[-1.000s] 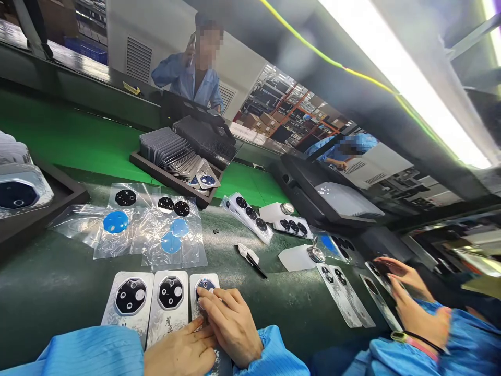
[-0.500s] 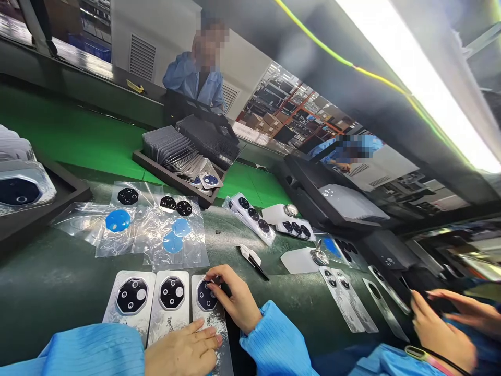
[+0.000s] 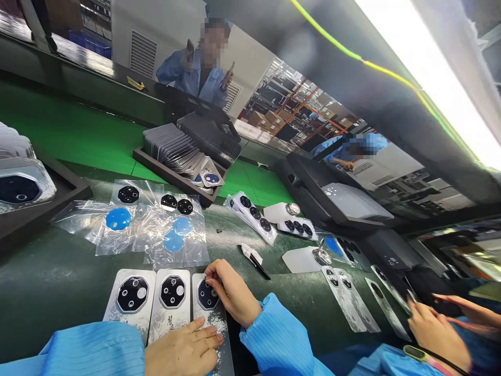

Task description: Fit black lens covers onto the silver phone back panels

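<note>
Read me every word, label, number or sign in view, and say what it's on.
Middle plate: dark brush-style characters, too small to read.
Right plate: similar characters, too blurred to read, close to the left hand.
Nothing else in view shows readable text.

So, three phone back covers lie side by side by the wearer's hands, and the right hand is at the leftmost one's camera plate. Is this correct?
No: the head view shows the right hand at the rightmost one's camera plate. The three phone back covers do lie side by side.
</note>
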Demonstrator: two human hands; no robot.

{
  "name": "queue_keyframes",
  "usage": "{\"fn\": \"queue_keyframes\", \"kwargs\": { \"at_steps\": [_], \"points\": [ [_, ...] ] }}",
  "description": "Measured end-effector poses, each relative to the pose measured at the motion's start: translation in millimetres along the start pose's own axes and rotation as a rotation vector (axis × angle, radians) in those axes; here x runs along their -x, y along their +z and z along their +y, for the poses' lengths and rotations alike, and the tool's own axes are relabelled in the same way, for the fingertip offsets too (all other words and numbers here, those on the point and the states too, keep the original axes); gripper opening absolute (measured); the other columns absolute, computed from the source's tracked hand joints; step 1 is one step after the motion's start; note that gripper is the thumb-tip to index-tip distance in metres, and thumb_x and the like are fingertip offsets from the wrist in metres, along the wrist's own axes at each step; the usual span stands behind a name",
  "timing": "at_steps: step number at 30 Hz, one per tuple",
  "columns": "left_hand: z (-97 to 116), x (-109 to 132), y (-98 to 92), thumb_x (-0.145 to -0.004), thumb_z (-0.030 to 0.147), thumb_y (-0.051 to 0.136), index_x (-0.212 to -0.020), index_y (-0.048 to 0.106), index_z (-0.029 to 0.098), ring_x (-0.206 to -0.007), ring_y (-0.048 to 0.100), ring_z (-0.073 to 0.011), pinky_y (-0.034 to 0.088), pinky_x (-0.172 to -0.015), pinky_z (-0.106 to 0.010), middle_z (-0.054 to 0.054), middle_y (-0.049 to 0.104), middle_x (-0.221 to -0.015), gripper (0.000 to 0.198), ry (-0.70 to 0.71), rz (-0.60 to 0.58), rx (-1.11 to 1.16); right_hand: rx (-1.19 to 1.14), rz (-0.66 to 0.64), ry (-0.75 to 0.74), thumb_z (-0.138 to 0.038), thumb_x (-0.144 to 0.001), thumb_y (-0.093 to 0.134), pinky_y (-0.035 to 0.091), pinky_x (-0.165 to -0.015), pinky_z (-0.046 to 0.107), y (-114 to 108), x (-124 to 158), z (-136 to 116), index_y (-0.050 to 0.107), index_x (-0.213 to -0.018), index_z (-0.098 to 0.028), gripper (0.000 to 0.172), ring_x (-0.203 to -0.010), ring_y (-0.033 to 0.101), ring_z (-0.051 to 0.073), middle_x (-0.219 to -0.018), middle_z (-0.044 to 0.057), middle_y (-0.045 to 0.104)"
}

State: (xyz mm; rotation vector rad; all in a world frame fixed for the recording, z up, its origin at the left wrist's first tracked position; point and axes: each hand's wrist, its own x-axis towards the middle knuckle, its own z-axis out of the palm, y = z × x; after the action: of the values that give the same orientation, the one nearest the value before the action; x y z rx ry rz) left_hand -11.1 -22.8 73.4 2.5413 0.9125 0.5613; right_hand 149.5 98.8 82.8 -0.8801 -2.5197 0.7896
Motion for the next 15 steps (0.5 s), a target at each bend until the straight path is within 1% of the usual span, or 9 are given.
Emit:
{"fn": "queue_keyframes", "kwargs": {
  "at_steps": [5,10,15],
  "points": [
    [-0.2,-1.6,-1.3,-0.097,0.016,0.046,-0.107,0.062,0.010,-0.123,0.056,-0.0213,0.039,-0.112,-0.035,-0.010,0.062,-0.130,0.020,0.015,-0.004,0.000,0.081,0.019,-0.048,-0.004,-0.089,0.042,0.046,-0.063,0.026,2.7,0.7,0.0,0.047,-0.091,-0.022,0.018,-0.074,0.053,0.016,-0.083,0.002,0.056],
    [-0.1,-3.3,-2.5,-0.098,0.016,0.044,-0.107,0.062,0.010,-0.125,0.055,-0.0223,0.040,-0.111,-0.037,-0.010,0.060,-0.132,0.022,0.019,-0.067,-0.019,0.090,0.037,-0.106,-0.003,-0.090,0.038,0.045,-0.063,0.027,8.5,2.3,5.8,0.045,-0.090,-0.021,0.019,-0.074,0.050,0.016,-0.082,0.002,0.053],
    [0.4,-2.1,-0.6,-0.098,0.013,0.042,-0.109,0.062,0.010,-0.124,0.055,-0.0214,0.040,-0.112,-0.036,-0.010,0.061,-0.131,0.023,0.003,-0.026,0.010,0.092,0.046,-0.187,-0.004,-0.093,0.035,0.046,-0.066,0.028,12.7,6.1,11.2,0.045,-0.095,-0.021,0.020,-0.077,0.049,0.016,-0.085,0.004,0.054]
  ]
}}
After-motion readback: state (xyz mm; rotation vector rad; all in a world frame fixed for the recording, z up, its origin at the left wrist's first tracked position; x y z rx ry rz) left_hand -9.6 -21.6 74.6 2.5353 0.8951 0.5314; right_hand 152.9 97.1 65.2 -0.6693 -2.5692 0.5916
